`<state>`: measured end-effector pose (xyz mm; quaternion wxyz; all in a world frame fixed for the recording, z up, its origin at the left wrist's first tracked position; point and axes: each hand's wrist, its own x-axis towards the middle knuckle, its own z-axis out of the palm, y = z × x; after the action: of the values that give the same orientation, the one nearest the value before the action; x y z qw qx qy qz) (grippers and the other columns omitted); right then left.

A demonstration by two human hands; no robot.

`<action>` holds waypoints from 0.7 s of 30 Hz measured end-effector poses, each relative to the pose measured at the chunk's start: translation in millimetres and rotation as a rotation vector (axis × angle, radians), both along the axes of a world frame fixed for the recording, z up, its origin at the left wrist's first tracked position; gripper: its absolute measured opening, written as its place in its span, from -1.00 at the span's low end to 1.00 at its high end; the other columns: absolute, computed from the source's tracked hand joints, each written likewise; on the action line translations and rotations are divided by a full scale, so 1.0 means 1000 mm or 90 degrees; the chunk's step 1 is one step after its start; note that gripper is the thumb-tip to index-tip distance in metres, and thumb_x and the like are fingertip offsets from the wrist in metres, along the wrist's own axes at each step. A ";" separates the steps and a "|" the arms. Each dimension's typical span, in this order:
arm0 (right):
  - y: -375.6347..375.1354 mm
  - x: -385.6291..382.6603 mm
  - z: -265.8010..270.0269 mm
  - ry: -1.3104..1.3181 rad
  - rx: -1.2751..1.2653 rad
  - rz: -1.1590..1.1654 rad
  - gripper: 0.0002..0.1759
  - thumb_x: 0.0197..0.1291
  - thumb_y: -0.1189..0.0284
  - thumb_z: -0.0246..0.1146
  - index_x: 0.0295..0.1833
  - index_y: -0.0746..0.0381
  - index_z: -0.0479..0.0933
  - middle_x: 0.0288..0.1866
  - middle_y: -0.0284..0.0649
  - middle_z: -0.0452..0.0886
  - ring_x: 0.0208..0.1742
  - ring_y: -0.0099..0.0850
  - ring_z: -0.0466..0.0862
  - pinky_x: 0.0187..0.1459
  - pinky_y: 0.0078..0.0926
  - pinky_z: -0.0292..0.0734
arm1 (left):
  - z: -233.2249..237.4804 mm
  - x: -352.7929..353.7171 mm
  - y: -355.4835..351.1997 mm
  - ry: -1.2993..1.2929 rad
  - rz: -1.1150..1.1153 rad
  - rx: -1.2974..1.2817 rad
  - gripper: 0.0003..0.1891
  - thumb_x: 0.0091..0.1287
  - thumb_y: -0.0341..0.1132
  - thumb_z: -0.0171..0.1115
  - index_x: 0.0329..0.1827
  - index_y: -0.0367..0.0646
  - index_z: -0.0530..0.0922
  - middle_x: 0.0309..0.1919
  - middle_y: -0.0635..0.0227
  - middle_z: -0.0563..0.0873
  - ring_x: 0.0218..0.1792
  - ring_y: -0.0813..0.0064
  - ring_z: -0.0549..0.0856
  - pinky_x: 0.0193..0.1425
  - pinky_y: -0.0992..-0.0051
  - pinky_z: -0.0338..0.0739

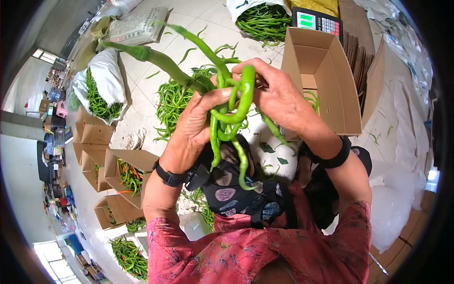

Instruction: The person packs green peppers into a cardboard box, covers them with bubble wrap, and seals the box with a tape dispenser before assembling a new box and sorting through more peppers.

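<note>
Several long green chili peppers are bunched in my left hand, whose thumb presses across them. Some stick up toward the upper left, and others hang down in curls over my lap. My right hand is at the same bunch, its fingers bent around a curled pepper; the fingertips are partly hidden behind it. Another green pepper slants down below my right hand. Beneath and behind my hands lies a heap of green peppers on the floor.
An open cardboard box stands right of my hands, with a digital scale behind it. White sacks of peppers lie at the left and top. Smaller cardboard boxes holding peppers sit at the lower left. Plastic sheeting lies at the right.
</note>
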<state>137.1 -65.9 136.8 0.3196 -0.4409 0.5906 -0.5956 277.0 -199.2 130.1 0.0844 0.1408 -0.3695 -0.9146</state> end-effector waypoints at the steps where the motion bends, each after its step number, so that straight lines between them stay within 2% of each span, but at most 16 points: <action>1: 0.004 -0.002 0.000 0.034 0.011 -0.036 -0.82 0.36 0.49 0.20 0.03 0.28 0.48 -0.16 -0.29 0.59 -0.09 -0.51 0.59 0.00 -0.54 0.54 | -0.003 -0.002 0.006 -0.028 0.036 0.013 -0.54 0.30 -0.42 0.31 0.24 -0.25 0.42 0.02 0.20 0.65 -0.14 0.42 0.72 -0.16 0.48 0.71; 3: 0.008 -0.014 -0.019 -0.106 -0.013 -0.108 -0.86 0.40 0.44 0.18 -0.03 0.27 0.49 -0.22 -0.29 0.58 -0.16 -0.55 0.58 -0.07 -0.58 0.55 | -0.010 -0.007 0.010 0.059 -0.056 0.051 -0.52 0.31 -0.39 0.32 0.27 -0.25 0.40 0.03 0.18 0.64 -0.16 0.44 0.71 -0.32 0.54 0.65; 4: 0.012 -0.015 -0.020 -0.257 -0.011 -0.125 -0.84 0.41 0.39 0.18 -0.06 0.27 0.48 -0.25 -0.32 0.55 -0.20 -0.57 0.57 -0.15 -0.62 0.56 | -0.019 -0.009 0.015 0.070 -0.033 0.048 -0.46 0.31 -0.36 0.33 0.32 -0.26 0.37 0.05 0.18 0.60 -0.12 0.46 0.69 -0.39 0.59 0.58; 5: 0.013 -0.017 -0.029 -0.257 -0.006 -0.127 -0.84 0.41 0.39 0.18 -0.06 0.27 0.48 -0.25 -0.32 0.55 -0.20 -0.57 0.57 -0.15 -0.62 0.56 | -0.022 -0.011 0.021 0.089 -0.028 0.090 -0.42 0.31 -0.34 0.33 0.36 -0.23 0.34 0.02 0.21 0.57 -0.13 0.45 0.64 -0.41 0.62 0.54; 7: 0.014 -0.021 -0.044 -0.338 -0.073 -0.175 -0.85 0.43 0.38 0.11 -0.08 0.24 0.51 -0.24 -0.23 0.57 -0.27 -0.45 0.55 -0.27 -0.47 0.51 | -0.037 -0.013 0.024 0.099 -0.052 0.133 -0.41 0.32 -0.33 0.33 0.38 -0.19 0.33 -0.03 0.28 0.54 -0.20 0.45 0.59 -0.45 0.65 0.47; 8: 0.018 -0.022 -0.048 -0.344 -0.052 -0.189 -0.82 0.43 0.36 0.12 -0.09 0.26 0.49 -0.26 -0.25 0.56 -0.34 -0.51 0.49 -0.36 -0.56 0.44 | -0.042 -0.014 0.023 0.091 -0.050 0.143 -0.44 0.33 -0.36 0.30 0.38 -0.15 0.34 -0.11 0.34 0.50 -0.30 0.48 0.51 -0.48 0.69 0.39; 9: 0.022 -0.027 -0.051 -0.342 -0.049 -0.193 -0.82 0.43 0.36 0.12 -0.09 0.26 0.49 -0.26 -0.25 0.56 -0.34 -0.51 0.49 -0.36 -0.56 0.44 | -0.047 -0.016 0.023 0.091 -0.053 0.148 -0.44 0.33 -0.36 0.30 0.38 -0.15 0.34 -0.11 0.34 0.50 -0.30 0.48 0.51 -0.48 0.69 0.39; 11: 0.031 -0.037 -0.060 -0.615 -0.030 -0.060 -0.82 0.44 0.35 0.12 -0.11 0.26 0.47 -0.28 -0.27 0.53 -0.44 -0.60 0.38 -0.48 -0.66 0.32 | -0.055 -0.018 0.022 0.076 -0.022 0.220 -0.47 0.35 -0.38 0.26 0.38 -0.13 0.36 -0.13 0.36 0.47 -0.32 0.50 0.47 -0.49 0.70 0.36; 12: 0.034 -0.034 -0.060 -0.667 -0.059 -0.046 -0.82 0.44 0.35 0.13 -0.13 0.27 0.44 -0.29 -0.27 0.50 -0.50 -0.64 0.28 -0.56 -0.71 0.21 | -0.057 -0.019 0.021 0.078 -0.015 0.219 -0.51 0.38 -0.39 0.22 0.37 -0.14 0.37 -0.14 0.36 0.45 -0.32 0.51 0.45 -0.50 0.71 0.35; 13: 0.036 -0.035 -0.064 -0.670 -0.055 -0.048 -0.82 0.44 0.35 0.13 -0.13 0.27 0.44 -0.29 -0.27 0.50 -0.50 -0.64 0.28 -0.56 -0.71 0.21 | -0.056 -0.019 0.020 0.081 -0.029 0.192 -0.53 0.39 -0.38 0.19 0.36 -0.14 0.38 -0.14 0.36 0.45 -0.32 0.51 0.45 -0.50 0.71 0.34; 15: 0.041 -0.040 -0.078 -0.847 -0.134 0.079 -0.83 0.43 0.38 0.12 -0.14 0.29 0.41 -0.26 -0.24 0.49 -0.52 -0.64 0.27 -0.58 -0.72 0.21 | -0.056 -0.020 0.021 0.047 0.024 0.190 -0.52 0.38 -0.39 0.18 0.37 -0.14 0.38 -0.15 0.35 0.46 -0.34 0.52 0.44 -0.50 0.70 0.34; 16: 0.046 -0.041 -0.083 -0.897 -0.181 0.132 -0.76 0.44 0.39 0.11 0.00 0.38 0.42 -0.15 -0.13 0.54 -0.48 -0.57 0.37 -0.50 -0.67 0.39 | -0.059 -0.021 0.020 0.047 0.043 0.193 -0.52 0.38 -0.39 0.18 0.37 -0.14 0.37 -0.15 0.33 0.46 -0.34 0.52 0.44 -0.50 0.70 0.34; 17: 0.051 -0.039 -0.087 -0.900 -0.177 0.130 -0.76 0.44 0.39 0.11 0.00 0.38 0.42 -0.15 -0.13 0.54 -0.48 -0.57 0.37 -0.50 -0.67 0.39 | -0.062 -0.021 0.018 0.048 0.065 0.198 -0.51 0.38 -0.39 0.18 0.38 -0.15 0.37 -0.15 0.32 0.47 -0.35 0.52 0.44 -0.50 0.70 0.34; 19: 0.058 -0.024 -0.071 -0.898 -0.172 0.013 -0.65 0.46 0.37 0.10 0.15 0.44 0.41 -0.01 0.00 0.56 -0.39 -0.48 0.52 -0.29 -0.56 0.56 | -0.065 -0.018 0.015 0.120 0.034 0.268 -0.52 0.38 -0.39 0.18 0.37 -0.17 0.37 -0.16 0.27 0.48 -0.34 0.51 0.45 -0.47 0.68 0.37; 20: 0.056 -0.011 -0.057 -0.784 -0.123 -0.045 -0.54 0.47 0.31 0.10 0.27 0.46 0.37 0.08 0.08 0.56 -0.20 -0.42 0.63 -0.10 -0.46 0.61 | -0.065 -0.018 0.015 0.115 0.040 0.256 -0.52 0.38 -0.40 0.18 0.37 -0.17 0.37 -0.16 0.26 0.49 -0.34 0.50 0.46 -0.46 0.68 0.38; 21: 0.057 0.001 -0.060 -0.787 -0.121 -0.047 -0.54 0.47 0.31 0.10 0.27 0.46 0.37 0.08 0.08 0.56 -0.20 -0.42 0.63 -0.10 -0.46 0.61 | -0.064 -0.018 0.017 0.110 0.043 0.243 -0.51 0.38 -0.41 0.18 0.38 -0.16 0.36 -0.15 0.26 0.50 -0.34 0.49 0.47 -0.45 0.67 0.39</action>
<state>137.8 -9.1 77.0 0.5409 -0.0209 0.2559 -0.8010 259.0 -182.3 65.7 0.1184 0.0879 -0.1758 -0.9733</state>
